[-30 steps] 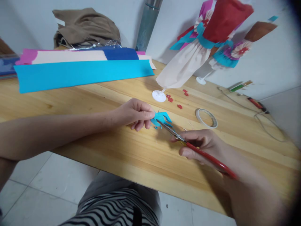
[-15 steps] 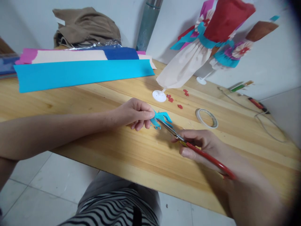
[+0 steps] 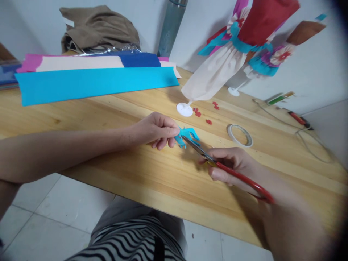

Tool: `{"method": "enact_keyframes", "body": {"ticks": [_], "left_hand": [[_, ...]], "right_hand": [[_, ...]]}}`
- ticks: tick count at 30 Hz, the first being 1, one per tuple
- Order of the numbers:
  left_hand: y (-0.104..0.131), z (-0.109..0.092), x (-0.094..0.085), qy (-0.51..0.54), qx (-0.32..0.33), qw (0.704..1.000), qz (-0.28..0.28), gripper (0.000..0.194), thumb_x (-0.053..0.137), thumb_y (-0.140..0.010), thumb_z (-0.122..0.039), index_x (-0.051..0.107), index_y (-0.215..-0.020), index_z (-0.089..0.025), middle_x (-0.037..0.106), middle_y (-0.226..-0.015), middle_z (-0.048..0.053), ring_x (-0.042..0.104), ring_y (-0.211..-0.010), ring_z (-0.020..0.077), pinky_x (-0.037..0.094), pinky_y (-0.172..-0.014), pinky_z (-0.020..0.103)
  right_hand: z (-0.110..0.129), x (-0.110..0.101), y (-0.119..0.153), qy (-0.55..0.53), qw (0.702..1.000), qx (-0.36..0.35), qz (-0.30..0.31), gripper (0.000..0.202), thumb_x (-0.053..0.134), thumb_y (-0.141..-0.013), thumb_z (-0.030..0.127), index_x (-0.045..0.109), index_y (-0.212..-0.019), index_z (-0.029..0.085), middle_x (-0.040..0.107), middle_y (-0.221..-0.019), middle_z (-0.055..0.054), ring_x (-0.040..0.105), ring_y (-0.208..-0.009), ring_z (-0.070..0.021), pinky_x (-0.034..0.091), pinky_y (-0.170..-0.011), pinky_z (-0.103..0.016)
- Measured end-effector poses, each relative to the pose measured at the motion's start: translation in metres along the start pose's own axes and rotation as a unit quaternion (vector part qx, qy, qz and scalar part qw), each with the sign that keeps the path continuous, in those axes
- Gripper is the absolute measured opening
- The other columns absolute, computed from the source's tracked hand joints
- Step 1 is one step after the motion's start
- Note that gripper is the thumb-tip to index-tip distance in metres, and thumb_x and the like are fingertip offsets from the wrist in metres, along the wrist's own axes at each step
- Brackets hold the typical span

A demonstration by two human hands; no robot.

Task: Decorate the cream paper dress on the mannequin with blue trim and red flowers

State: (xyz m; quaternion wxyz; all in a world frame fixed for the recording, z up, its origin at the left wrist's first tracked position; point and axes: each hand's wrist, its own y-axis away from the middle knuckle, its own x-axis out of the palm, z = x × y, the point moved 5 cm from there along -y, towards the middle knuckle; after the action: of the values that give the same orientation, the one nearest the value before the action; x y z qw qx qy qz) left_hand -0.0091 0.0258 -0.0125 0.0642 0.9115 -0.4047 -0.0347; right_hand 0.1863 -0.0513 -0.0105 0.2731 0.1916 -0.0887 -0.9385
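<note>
Over the table — left hand pinching blue scrap, right hand wrapped round red scissors, blades at scrap. From scrap: stand base 12 o'clock, near; tape roll 3 o'clock, table's front edge 6 — both well apart.

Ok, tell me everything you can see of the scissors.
The scissors have slim, metallic-looking blades, a joint with a small yellow patch beside it, and long, smooth red handles that look like plastic. The right hand holds them by the handles, partly hiding these. They slant across the view over the wooden table, tips toward the left hand, at the cut blue paper. Whether the blades are fully closed is hard to tell.
</note>
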Motion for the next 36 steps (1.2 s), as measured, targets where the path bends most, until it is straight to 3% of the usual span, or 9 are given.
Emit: {"method": "enact_keyframes", "body": {"ticks": [16,23,29,36], "left_hand": [[0.004,-0.006,0.001,-0.029,0.029,0.999,0.001,0.028,0.061,-0.087,-0.025,0.065,-0.063,-0.012,0.054,-0.046,0.000,0.045,-0.041,0.0059,0.033,-0.043,0.016],[0.006,-0.010,0.001,-0.044,0.057,0.997,-0.009,0.026,0.062,-0.087,-0.025,0.065,-0.065,-0.012,0.054,-0.048,-0.001,0.046,-0.044,0.0059,0.035,-0.045,0.016],[0.004,-0.009,0.002,-0.058,0.059,0.996,0.023,0.028,0.054,-0.090,-0.023,0.064,-0.066,-0.012,0.053,-0.048,-0.001,0.046,-0.044,0.0060,0.035,-0.044,0.016],[0.001,-0.008,0.001,-0.063,0.056,0.996,0.019,0.026,0.062,-0.086,-0.026,0.064,-0.064,-0.012,0.054,-0.047,-0.001,0.047,-0.043,0.0065,0.036,-0.043,0.016]], "right_hand": [[-0.016,-0.002,0.002,-0.040,0.999,0.016,0.018,0.030,0.075,-0.082,0.045,0.074,-0.091,0.017,0.055,-0.056,0.003,0.034,-0.039,-0.0040,0.023,-0.034,-0.018],[-0.017,-0.001,0.004,-0.042,0.998,0.045,0.011,0.034,0.076,-0.079,0.047,0.076,-0.094,0.016,0.057,-0.055,0.003,0.035,-0.038,-0.0036,0.024,-0.032,-0.016],[-0.017,-0.001,0.004,-0.042,0.998,0.042,0.018,0.034,0.077,-0.079,0.047,0.075,-0.092,0.016,0.056,-0.054,0.003,0.033,-0.037,-0.0029,0.022,-0.031,-0.016],[-0.015,-0.001,0.004,-0.054,0.998,0.037,0.025,0.031,0.078,-0.078,0.045,0.076,-0.091,0.018,0.055,-0.053,0.004,0.033,-0.038,-0.0035,0.022,-0.031,-0.015]]}}
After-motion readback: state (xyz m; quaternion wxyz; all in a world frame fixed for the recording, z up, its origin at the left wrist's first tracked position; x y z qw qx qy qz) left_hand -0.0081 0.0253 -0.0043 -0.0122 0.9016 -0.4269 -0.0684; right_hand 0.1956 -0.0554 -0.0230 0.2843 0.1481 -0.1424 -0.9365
